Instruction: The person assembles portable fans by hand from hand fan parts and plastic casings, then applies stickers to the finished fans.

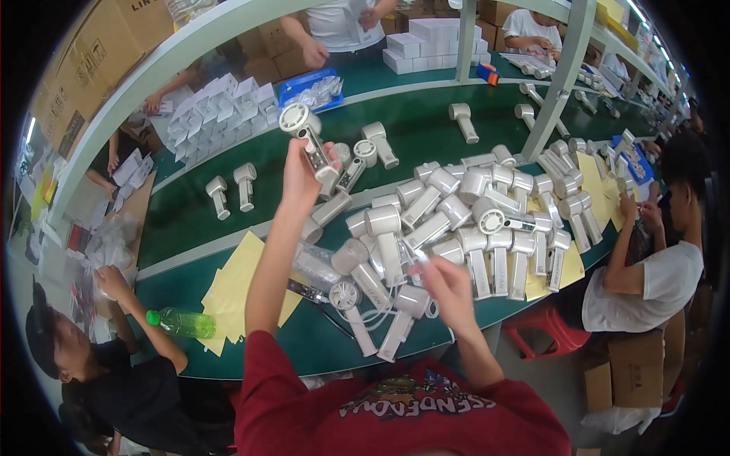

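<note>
My left hand (302,176) is raised over the conveyor, wrapped round the handle of a pale handheld fan (295,118). The fan stands upright with its round grille at the top, and a dark panel with metal parts shows along its handle. My right hand (449,292) hovers above the bench beside a heap of similar fans (380,222). Its fingers are bent together near a white cable (374,315), somewhat blurred; what they pinch, if anything, I cannot make out. Another fan with an open grille (345,296) lies on the bench between my forearms.
Several fans lie on the green conveyor (426,140) ahead. A green bottle (182,323) rests on yellow sheets (232,292) at left. Beyond the belt are white boxes (220,114) and a blue tray (312,90). A metal post (563,91) rises at right. Co-workers sit on both sides.
</note>
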Demonstrator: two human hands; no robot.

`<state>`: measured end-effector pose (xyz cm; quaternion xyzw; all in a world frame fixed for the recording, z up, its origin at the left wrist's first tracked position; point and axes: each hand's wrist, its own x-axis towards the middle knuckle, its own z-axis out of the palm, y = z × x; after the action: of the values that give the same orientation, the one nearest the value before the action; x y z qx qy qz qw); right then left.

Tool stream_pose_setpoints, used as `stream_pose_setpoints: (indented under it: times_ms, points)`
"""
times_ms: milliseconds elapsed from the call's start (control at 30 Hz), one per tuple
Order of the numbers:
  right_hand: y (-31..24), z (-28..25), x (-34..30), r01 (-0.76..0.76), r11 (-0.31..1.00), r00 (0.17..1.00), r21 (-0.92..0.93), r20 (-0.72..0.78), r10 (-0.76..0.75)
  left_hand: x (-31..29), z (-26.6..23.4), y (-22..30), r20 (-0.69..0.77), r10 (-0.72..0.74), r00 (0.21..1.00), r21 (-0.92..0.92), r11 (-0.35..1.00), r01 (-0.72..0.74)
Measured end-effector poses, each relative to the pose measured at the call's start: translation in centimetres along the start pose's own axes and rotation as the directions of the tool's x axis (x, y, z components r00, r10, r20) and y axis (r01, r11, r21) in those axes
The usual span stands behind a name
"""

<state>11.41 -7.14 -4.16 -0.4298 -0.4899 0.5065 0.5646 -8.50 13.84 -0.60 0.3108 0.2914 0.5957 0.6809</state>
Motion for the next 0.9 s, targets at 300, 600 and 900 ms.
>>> stream_pose_setpoints:
  times_ms: [300, 600, 900]
  points:
    - [-0.6, 5.9, 1.3, 0.349, 0.9, 0.921, -0.261, -0.081, -0.38, -12.7, 7.0, -3.9, 0.009, 0.102, 0.995, -0.222, 0.97, -0.098]
    - [-0.5, 3.1, 0.9, 0.137, 0.976, 0.991, -0.167, 0.031, -0.134, -12.1, 7.7, -6.7, -0.12, 0.373, 0.92, 0.064, 0.928, -0.368]
    - [-0.8, 1.9, 0.1, 0.182, 0.983, 0.949, -0.011, 0.263, -0.173, -14.6, 8.4, -6.7, -0.178, 0.305, 0.935, 0.237, 0.936, -0.261]
